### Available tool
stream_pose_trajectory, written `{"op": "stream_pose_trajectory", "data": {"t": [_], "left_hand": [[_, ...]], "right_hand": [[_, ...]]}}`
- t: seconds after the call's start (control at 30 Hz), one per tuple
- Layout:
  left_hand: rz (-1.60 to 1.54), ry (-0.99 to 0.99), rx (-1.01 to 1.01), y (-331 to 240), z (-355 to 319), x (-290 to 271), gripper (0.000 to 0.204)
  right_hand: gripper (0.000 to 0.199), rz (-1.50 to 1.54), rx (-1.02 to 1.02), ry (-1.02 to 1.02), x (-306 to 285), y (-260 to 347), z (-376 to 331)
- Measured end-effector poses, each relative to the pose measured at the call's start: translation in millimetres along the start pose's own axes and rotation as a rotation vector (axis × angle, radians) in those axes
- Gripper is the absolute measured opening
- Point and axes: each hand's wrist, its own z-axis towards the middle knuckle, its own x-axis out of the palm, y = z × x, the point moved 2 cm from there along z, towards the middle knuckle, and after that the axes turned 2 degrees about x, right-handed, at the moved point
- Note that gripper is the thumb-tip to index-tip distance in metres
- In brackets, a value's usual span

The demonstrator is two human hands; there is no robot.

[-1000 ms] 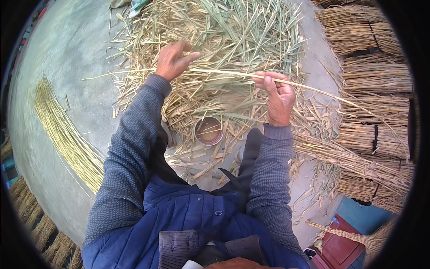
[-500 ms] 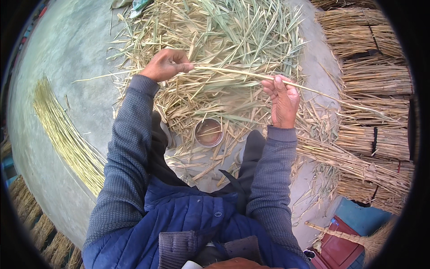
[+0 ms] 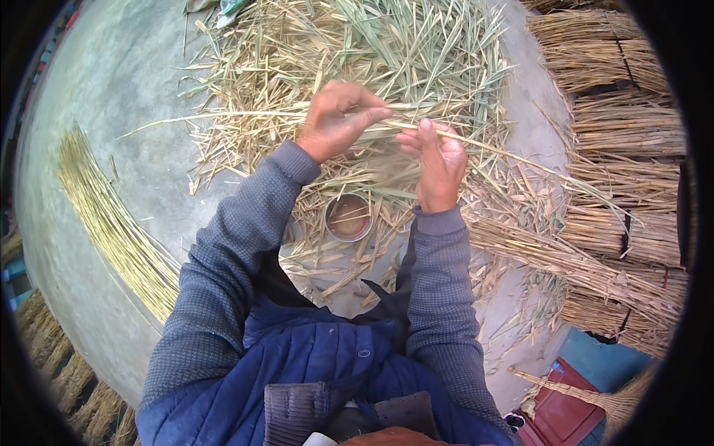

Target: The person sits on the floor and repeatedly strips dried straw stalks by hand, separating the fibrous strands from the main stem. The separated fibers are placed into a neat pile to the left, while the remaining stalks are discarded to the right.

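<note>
A long, thin straw-coloured stalk stretches across in front of me, its thin tip reaching out to the left over the floor. My left hand pinches it between thumb and fingers. Close beside it, my right hand is closed on the same stalk, thumb on top and fingers curled under. Beyond the right hand the stalk runs on toward the stacked bundles. Below both hands lies a big heap of dry leaves and peelings, partly green.
A round metal bowl with a few bits of stalk inside sits between my feet. Peeled yellow-green stalks lie on the concrete at left. Loose unpeeled stalks lie at right, beside tied bundles. A small broom rests near a red object.
My left hand has slid rightward along the stalk and now almost meets the right hand. My right hand has shifted a little to the left.
</note>
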Motion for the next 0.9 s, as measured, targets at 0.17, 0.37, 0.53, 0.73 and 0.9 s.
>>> {"op": "stream_pose_trajectory", "data": {"t": [0.17, 0.37, 0.53, 0.73, 0.9], "left_hand": [[-0.337, -0.466, -0.173, 24.8, 26.1, -90.7, 0.011], [0.558, 0.261, 0.158, 36.3, 3.7, -43.1, 0.024], [0.431, 0.371, 0.237, 37.4, 3.6, -46.1, 0.019], [0.66, 0.438, -0.134, 41.4, -2.0, -86.5, 0.021], [0.076, 0.425, -0.147, 23.1, -10.1, -1.6, 0.026]], "right_hand": [[0.033, -0.002, -0.003, -0.073, -16.9, 0.9, 4.6], [0.032, 0.113, -0.002, -0.065, -13.9, 2.0, 7.3], [0.031, 0.127, 0.031, -0.073, -35.7, 9.0, 13.7], [0.031, 0.116, 0.071, -0.117, -56.2, 24.1, 21.2], [0.03, 0.129, 0.107, 0.06, -5.8, -1.3, 5.8]]}}
